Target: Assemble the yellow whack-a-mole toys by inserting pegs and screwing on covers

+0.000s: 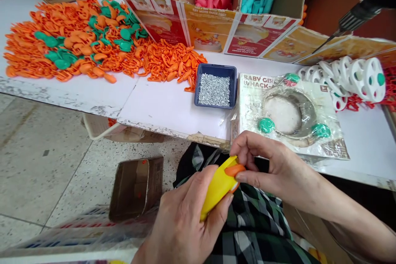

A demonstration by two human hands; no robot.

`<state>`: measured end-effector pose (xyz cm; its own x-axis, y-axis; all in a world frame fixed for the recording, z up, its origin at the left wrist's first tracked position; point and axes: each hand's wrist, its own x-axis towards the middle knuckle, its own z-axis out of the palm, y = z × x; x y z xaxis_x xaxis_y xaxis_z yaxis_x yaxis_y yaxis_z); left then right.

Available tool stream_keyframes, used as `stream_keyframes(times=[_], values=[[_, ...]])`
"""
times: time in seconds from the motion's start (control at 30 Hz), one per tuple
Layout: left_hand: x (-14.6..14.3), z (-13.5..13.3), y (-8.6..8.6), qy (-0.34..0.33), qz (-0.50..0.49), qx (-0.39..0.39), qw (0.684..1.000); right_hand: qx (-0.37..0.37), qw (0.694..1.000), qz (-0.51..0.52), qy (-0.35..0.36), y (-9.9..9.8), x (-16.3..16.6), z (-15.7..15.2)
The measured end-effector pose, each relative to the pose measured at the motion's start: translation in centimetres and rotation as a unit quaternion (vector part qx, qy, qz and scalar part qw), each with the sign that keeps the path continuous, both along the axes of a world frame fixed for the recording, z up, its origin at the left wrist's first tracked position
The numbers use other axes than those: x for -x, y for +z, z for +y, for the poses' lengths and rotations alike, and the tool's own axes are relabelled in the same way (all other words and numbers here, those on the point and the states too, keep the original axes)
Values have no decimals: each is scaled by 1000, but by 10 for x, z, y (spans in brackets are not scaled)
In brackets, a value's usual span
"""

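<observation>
My left hand (182, 214) grips a yellow plastic toy body (218, 187) low in the view, above my plaid-clothed lap (250, 227). My right hand (272, 165) pinches an orange plastic beak-like piece (234, 170) against the top end of that body. The piece sits in or on the yellow shell, though my fingers hide how it joins. A small white part shows just below the orange piece. Both hands are in front of the white table's near edge (173, 130), not touching it.
A heap of orange and green plastic parts (77, 45) lies at the table's left. A blue tray of small screws (214, 90) and a bagged toy kit (287, 111) stand ahead. White discs (352, 78) lie right, below a power screwdriver (355, 16). Cardboard bins hold colored parts.
</observation>
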<state>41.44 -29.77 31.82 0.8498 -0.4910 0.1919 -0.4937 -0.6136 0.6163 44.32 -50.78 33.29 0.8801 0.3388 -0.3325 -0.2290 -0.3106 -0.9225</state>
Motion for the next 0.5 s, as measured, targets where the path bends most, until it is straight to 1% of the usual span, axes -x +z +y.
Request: stream_keyframes(times=[0.13, 0.2, 0.3, 0.4, 0.47, 0.5], values=[[-1, 3, 0, -25, 12, -5, 1000, 14, 999, 15, 27, -4, -1, -1], [0, 6, 0, -20, 23, 3, 1000, 23, 999, 16, 31, -4, 0, 0], [3, 14, 2, 5, 46, 18, 999, 26, 999, 3, 24, -1, 0, 3], [5, 23, 5, 47, 63, 22, 997, 16, 999, -33, 15, 3, -3, 8], [6, 28, 8, 68, 67, 36, 995, -11, 999, -41, 16, 5, -6, 11], [5, 30, 10, 75, 78, 48, 993, -34, 999, -28, 16, 4, -8, 13]])
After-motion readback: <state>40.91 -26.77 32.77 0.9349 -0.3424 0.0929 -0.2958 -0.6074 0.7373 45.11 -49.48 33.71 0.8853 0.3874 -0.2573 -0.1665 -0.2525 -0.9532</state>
